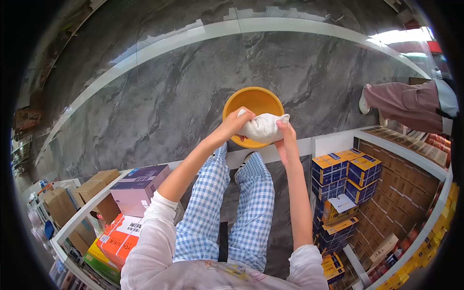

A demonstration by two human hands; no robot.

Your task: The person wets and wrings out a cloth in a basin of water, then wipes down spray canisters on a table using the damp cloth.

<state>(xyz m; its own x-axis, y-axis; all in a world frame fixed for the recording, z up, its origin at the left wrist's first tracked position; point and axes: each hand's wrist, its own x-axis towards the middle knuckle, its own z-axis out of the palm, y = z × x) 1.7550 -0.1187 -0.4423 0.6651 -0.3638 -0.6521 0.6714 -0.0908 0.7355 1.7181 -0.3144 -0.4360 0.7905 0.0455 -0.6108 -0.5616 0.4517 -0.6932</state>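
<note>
A bunched white cloth [262, 128] is stretched between my two hands, above a round yellow basin [253, 94] on the floor. My left hand [238, 122] grips the cloth's left end, fingers wrapped over it. At the other end, my right hand [286, 135] pinches the cloth near a small twisted tip. The cloth and hands cover the lower part of the basin, so what lies in it there is hidden.
Dark grey marbled floor [179, 96] spreads ahead. Stacked blue-and-yellow boxes [331, 169] stand to the right. On the left are a purple box [140, 186] and an orange box [121, 237]. Another person's leg [406, 104] shows at far right.
</note>
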